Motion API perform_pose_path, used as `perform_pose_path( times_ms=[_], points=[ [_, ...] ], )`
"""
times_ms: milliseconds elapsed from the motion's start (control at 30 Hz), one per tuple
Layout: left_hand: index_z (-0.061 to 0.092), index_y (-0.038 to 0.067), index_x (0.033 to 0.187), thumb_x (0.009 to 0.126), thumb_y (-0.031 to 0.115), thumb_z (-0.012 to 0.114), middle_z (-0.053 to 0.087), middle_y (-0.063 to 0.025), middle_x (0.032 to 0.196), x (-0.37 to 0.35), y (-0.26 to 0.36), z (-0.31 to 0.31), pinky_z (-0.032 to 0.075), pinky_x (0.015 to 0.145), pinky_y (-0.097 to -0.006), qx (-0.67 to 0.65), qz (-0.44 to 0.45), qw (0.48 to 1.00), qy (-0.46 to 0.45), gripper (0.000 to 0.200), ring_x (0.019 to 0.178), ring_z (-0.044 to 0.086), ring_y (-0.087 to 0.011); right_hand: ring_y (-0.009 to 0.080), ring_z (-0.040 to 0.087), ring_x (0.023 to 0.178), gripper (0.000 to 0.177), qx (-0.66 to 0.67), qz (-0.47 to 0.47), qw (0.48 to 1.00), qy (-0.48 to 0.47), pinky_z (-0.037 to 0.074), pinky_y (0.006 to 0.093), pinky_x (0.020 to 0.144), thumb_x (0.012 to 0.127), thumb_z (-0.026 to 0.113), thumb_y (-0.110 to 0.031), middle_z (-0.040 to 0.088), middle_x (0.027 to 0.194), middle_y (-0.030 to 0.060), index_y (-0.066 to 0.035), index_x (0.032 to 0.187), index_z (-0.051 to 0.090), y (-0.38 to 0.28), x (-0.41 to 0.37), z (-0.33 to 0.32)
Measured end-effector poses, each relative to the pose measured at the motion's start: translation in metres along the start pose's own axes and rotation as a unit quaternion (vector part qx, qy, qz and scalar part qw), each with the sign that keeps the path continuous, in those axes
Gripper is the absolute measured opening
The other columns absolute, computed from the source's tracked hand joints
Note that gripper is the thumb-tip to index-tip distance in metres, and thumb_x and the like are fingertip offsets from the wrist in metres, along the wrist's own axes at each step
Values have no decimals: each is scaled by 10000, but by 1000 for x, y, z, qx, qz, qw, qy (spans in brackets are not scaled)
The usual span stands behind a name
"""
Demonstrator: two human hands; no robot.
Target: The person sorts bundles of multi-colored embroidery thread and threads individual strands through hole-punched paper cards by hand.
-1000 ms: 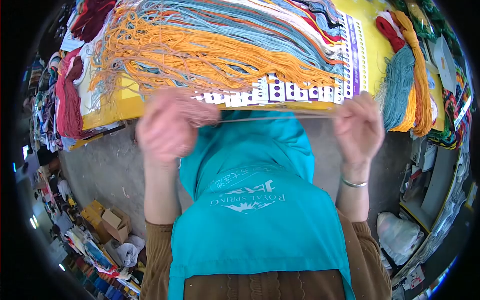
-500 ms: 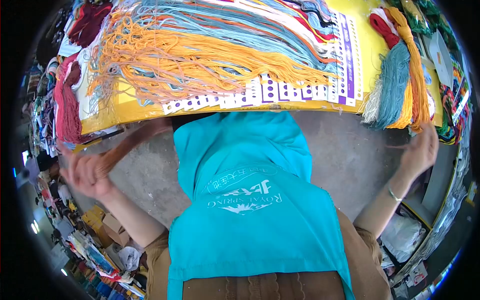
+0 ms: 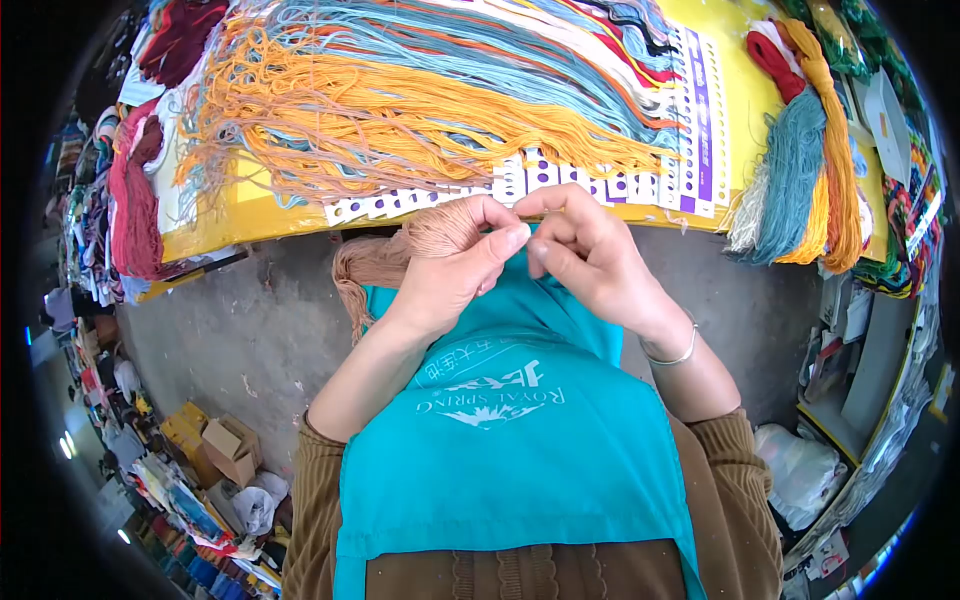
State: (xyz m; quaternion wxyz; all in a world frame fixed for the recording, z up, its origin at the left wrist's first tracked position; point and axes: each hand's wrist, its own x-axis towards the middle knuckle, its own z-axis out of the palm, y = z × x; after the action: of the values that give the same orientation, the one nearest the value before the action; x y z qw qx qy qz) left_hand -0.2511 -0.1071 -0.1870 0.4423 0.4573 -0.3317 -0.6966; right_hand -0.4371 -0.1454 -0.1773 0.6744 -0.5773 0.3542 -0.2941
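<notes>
My left hand [image 3: 460, 265] is closed around a skein of light-brown embroidery thread [image 3: 445, 230]. The skein loops over its fingers, and the loose end hangs down to the left beside the apron. My right hand [image 3: 590, 255] is held close to the left thumb, its fingers curled in a pinch; whatever sits between those fingertips is too fine to make out. Both hands are in front of the table edge, above the turquoise apron [image 3: 520, 400]. Just beyond them lie long strands of orange thread [image 3: 400, 125] and white cards with punched holes [image 3: 545, 175].
The yellow table [image 3: 735, 60] also carries blue, red and white strands. Teal thread bundles [image 3: 795, 170] hang over its right edge, pink ones [image 3: 132, 215] at the left. A cardboard box [image 3: 232, 450] and a plastic bag [image 3: 800, 475] are on the floor.
Both hands have come inward from wide apart to meet in front of the table. The light-brown skein moved right with my left hand.
</notes>
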Motion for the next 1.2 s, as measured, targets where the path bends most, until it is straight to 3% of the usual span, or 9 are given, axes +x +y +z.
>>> perform_pose_path(
  times_ms=[133, 233, 267, 467, 667, 867, 1200],
  points=[
    [629, 9, 973, 966, 142, 565, 623, -34, 820, 8, -1, 3, 324, 401, -176, 60, 22, 997, 47, 148, 486, 436, -25, 77, 517, 616, 93, -117, -28, 988, 101, 441, 250, 557, 875, 639, -23, 626, 743, 29, 6, 963, 637, 10, 6, -4],
    [645, -8, 1074, 977, 155, 545, 682, -79, 956, 15, 8, 9, 328, 378, -173, 65, 13, 990, 123, 215, 476, 474, -37, 90, 527, 592, 64, -154, -63, 965, 201, 441, 256, 543, 860, 669, -42, 621, 716, 53, 19, 876, 655, 25, 23, -17],
    [633, -19, 1159, 984, 168, 529, 688, -114, 1070, 18, 8, 7, 331, 359, -175, 73, 11, 991, 113, 277, 475, 503, -48, 125, 569, 588, 79, -213, -68, 954, 199, 457, 274, 548, 855, 662, -56, 626, 696, 89, 12, 892, 643, 23, 28, -23],
    [622, -25, 1176, 974, 138, 531, 694, -98, 1004, 28, 16, 12, 335, 358, -177, 57, -41, 993, 91, 275, 472, 502, -45, 173, 630, 613, 66, -236, -31, 960, 145, 483, 308, 569, 834, 629, -66, 644, 684, 110, -3, 850, 612, 26, 36, -34],
    [602, -24, 1121, 966, 107, 530, 663, -69, 846, 41, 1, 16, 329, 356, -175, 123, -24, 988, 87, 215, 452, 485, -38, 172, 632, 602, 57, -209, -20, 965, 158, 485, 305, 559, 817, 627, -55, 644, 674, 108, -6, 821, 598, 32, 37, -38],
    [559, -9, 1130, 968, 96, 512, 677, -76, 828, 54, 0, 17, 341, 348, -174, 131, -66, 985, 90, 198, 441, 503, -45, 158, 632, 601, 59, -215, -33, 962, 162, 494, 292, 565, 813, 635, -48, 648, 677, 101, 1, 828, 606, 29, 37, -38],
    [627, 21, 1017, 991, 127, 489, 689, -42, 808, 55, 9, 22, 350, 352, -155, 90, -125, 986, 66, 176, 451, 518, -33, 137, 638, 604, 82, -193, -31, 967, 163, 504, 281, 561, 825, 659, -57, 654, 686, 101, 8, 832, 608, 30, 37, -37]
  ],
)
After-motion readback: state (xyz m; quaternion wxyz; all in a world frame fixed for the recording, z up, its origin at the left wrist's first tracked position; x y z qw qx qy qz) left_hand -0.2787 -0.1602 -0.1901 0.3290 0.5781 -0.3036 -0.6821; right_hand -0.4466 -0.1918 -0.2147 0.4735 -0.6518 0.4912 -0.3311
